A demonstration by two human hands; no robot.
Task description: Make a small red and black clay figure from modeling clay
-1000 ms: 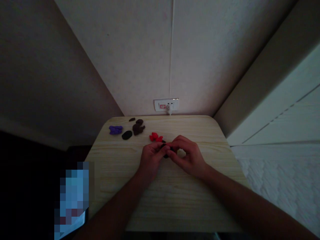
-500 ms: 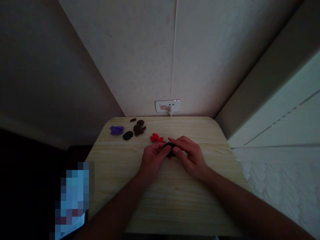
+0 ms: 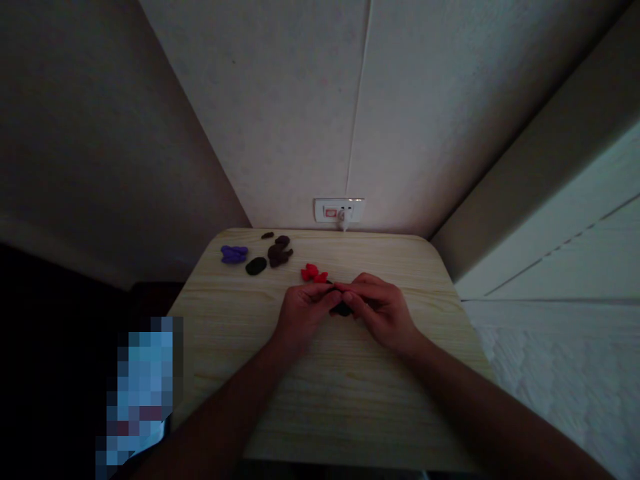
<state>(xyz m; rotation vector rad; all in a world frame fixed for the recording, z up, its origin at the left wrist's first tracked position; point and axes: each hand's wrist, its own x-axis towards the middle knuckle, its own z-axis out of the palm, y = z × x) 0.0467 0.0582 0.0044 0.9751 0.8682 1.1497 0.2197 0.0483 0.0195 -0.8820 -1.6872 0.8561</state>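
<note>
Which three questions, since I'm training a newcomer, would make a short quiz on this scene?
1. What colour is the leftmost lump on the table?
2. True or false: the left hand and the right hand both touch the black piece between them.
3. Which lies nearer the hands: A, the brown lump; B, the red lump?

Key: 1. Purple. 2. True. 3. B.

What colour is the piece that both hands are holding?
Black, or very nearly; the head view shows the piece between the fingers.
</note>
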